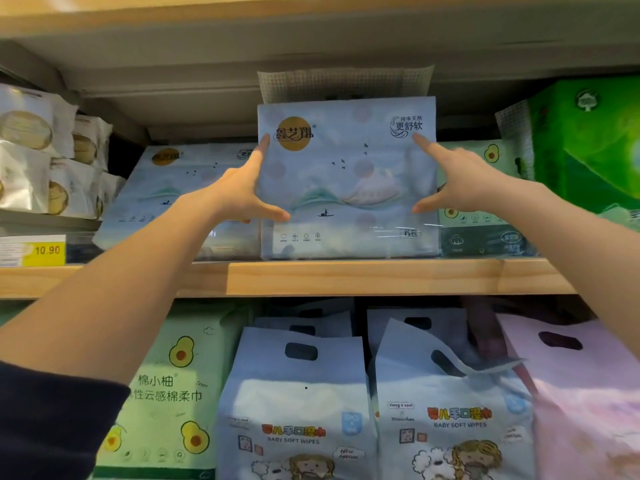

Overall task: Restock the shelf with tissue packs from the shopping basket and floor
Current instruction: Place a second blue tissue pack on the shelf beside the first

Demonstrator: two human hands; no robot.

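A pale blue tissue pack (346, 174) with a gold round logo stands upright at the front of the wooden shelf (363, 277). My left hand (239, 192) rests against its left edge, index finger straight up the side and thumb lying on the front. My right hand (460, 181) touches the right side of the pack, index finger and thumb stretched out on the front. A second pack of the same kind (173, 192) leans back to the left, partly behind my left forearm. No basket or floor is in sight.
Avocado-print packs (485, 202) stand to the right, beside a green box (588, 143). Cream packets (45, 150) fill the left above a yellow 10.90 price tag (45, 251). The lower shelf holds baby wipes bags (298, 403), a green avocado pack (166, 393) and a pink bag (588, 393).
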